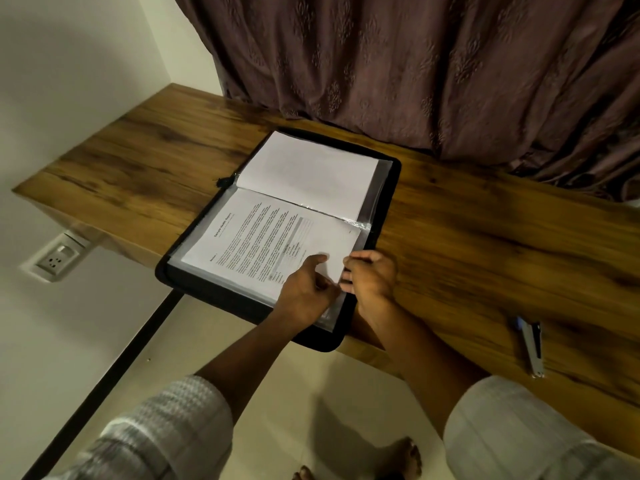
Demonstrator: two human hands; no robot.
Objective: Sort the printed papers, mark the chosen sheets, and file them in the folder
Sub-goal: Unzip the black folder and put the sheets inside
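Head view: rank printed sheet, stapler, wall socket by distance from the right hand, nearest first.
1. printed sheet: touching the right hand, in the folder.
2. stapler: on the desk, to its right.
3. wall socket: far left, under the desk.

The printed sheet [263, 242] is headed "Sample Health Report"; its smaller text is illegible.

- 1 folder [396, 171], black, open
- 2 sheets: 1 printed sheet [263, 237], 1 blank sheet [308, 171]
- 2 hands: left hand [304, 292], right hand [374, 275]
- 1 stapler [531, 344]
- 1 desk [138, 161]
- 1 curtain [415, 64]
- 1 wall socket [57, 258]
- 2 feet [405, 455], bare
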